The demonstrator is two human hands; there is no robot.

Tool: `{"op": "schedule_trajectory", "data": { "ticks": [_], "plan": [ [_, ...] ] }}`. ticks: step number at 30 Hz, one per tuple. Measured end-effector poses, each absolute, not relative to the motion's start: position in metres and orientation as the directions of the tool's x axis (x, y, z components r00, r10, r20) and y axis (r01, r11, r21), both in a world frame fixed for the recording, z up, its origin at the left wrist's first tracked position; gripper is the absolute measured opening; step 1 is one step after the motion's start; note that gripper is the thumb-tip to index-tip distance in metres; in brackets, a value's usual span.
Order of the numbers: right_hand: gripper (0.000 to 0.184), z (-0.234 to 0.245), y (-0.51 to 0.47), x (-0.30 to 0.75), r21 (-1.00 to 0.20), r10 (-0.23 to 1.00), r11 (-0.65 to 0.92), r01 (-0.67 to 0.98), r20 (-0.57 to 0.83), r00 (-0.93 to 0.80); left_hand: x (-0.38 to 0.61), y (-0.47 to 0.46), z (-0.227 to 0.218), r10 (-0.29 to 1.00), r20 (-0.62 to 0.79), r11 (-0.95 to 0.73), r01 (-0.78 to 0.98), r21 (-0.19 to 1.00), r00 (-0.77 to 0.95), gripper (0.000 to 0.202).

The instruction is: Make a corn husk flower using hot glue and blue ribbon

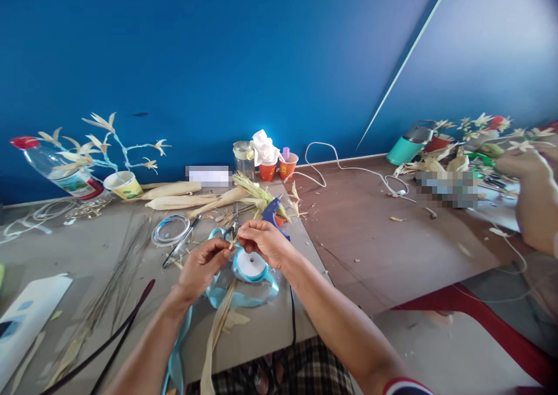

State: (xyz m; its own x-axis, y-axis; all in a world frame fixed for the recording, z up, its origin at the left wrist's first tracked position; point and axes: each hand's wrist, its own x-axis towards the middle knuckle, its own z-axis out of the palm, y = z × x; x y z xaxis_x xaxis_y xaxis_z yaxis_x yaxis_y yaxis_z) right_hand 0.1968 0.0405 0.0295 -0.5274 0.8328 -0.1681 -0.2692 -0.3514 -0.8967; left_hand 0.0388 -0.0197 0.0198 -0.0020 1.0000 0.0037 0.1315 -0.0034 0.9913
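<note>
Pale-yellow husk strip (234,242) pinched between left hand (203,267) and right hand (264,242) (bottle label (72,181) illegible)

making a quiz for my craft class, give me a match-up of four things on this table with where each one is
Things: 1 husk piece; 2 ribbon spool; 3 glue gun; 4 plastic bottle
Places: a far left, red cap; b pinched between fingers of the left hand and right hand; c flat, just beneath both hands; d just behind the right hand
Pairs: 1-b; 2-c; 3-d; 4-a
</note>
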Motion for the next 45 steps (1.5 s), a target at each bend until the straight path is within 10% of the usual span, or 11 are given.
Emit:
{"op": "schedule_trajectory", "data": {
  "ticks": [16, 21, 30, 45],
  "plan": [
    [0.023, 0.028, 0.038, 0.193, -0.888, 0.805, -0.394, -0.236, -0.21, -0.554, 0.038, -0.021, 0.018, 0.999, 0.035, -0.034, 0.064, 0.997, -0.011, 0.021],
    [0.025, 0.034, 0.036, 0.198, -0.967, 0.955, -0.035, -0.252, 0.042, -0.294, 0.034, -0.015, 0.011, 0.976, 0.067, -0.037, 0.148, 0.988, -0.205, 0.018],
    [0.008, 0.034, 0.022, 0.191, -0.851, 0.834, 0.516, 0.096, 0.474, -0.283, 0.032, -0.014, 0.002, 0.963, 0.194, -0.127, 0.317, 0.94, -0.187, 0.012],
    [0.014, 0.02, 0.015, 0.182, -0.524, 0.566, 0.823, 0.222, 0.718, -0.404, 0.033, -0.015, 0.014, 0.928, 0.268, -0.154, 0.39, 0.908, -0.258, 0.013]
  ]
}}
